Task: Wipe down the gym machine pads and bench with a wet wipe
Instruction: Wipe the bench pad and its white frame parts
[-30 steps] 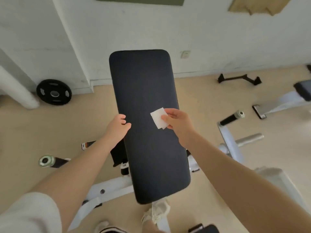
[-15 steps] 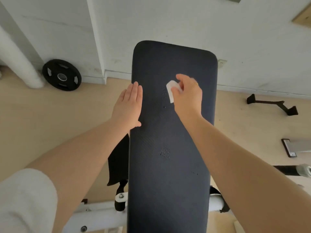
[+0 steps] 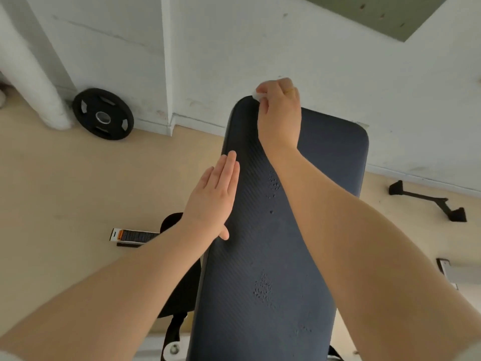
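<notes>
A dark padded bench (image 3: 283, 230) is seen from above, running away towards a white wall (image 3: 234, 48). The right hand (image 3: 279, 110) is reached to the far left corner of the pad, its fingers curled around a white wet wipe (image 3: 256, 95), of which only a small edge is shown beneath the fingertips, pressed against the corner. A thin ring is worn on one finger of that hand. The left hand (image 3: 213, 196) is laid flat with straight, closed fingers along the left edge of the pad, holding nothing. Small clusters of droplets are scattered across the ribbed surface of the pad. A black weight plate (image 3: 102, 113) is leaned against the wall to the left, beside a white pipe (image 3: 33, 74). A black handle bar (image 3: 429, 201) is left on the beige floor (image 3: 78, 191) to the right.
</notes>
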The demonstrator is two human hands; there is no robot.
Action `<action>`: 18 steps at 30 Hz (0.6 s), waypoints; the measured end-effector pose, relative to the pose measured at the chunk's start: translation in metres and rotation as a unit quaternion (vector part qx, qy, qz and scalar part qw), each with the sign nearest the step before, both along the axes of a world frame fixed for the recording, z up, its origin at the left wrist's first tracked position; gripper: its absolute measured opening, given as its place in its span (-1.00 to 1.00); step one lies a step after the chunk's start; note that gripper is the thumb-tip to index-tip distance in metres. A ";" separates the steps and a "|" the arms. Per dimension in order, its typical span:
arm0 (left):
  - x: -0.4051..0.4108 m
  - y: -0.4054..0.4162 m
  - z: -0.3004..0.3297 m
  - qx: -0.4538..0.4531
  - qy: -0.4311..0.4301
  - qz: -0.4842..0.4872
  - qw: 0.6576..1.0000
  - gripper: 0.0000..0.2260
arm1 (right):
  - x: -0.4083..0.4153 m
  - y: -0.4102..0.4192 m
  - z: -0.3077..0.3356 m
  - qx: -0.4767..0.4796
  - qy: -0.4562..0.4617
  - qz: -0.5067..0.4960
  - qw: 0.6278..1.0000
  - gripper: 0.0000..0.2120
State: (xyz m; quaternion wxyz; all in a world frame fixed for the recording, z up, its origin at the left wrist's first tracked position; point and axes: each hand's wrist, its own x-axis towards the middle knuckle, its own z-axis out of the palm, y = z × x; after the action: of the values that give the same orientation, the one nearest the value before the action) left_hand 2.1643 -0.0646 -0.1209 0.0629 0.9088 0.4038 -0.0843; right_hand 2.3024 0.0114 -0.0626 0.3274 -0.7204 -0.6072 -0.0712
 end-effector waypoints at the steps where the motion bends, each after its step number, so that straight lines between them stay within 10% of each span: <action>1: 0.001 0.000 0.001 -0.002 0.002 0.005 1.000 0.25 | 0.001 0.005 -0.004 -0.015 -0.016 0.029 0.999 -0.83; 14: 0.012 -0.007 0.009 -0.039 0.021 0.060 0.997 0.23 | 0.034 -0.061 -0.031 -0.126 -0.199 0.342 0.910 -0.67; 18: 0.019 -0.014 0.011 -0.031 0.045 0.082 0.995 0.21 | 0.054 -0.017 -0.007 -0.090 -0.261 0.277 0.920 -0.78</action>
State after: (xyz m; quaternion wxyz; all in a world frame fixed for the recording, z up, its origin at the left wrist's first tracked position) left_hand 2.1835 -0.0790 -0.1100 0.0799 0.8654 0.4766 -0.1320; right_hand 2.3560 -0.0054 -0.0694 0.0975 -0.5055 -0.8505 -0.1076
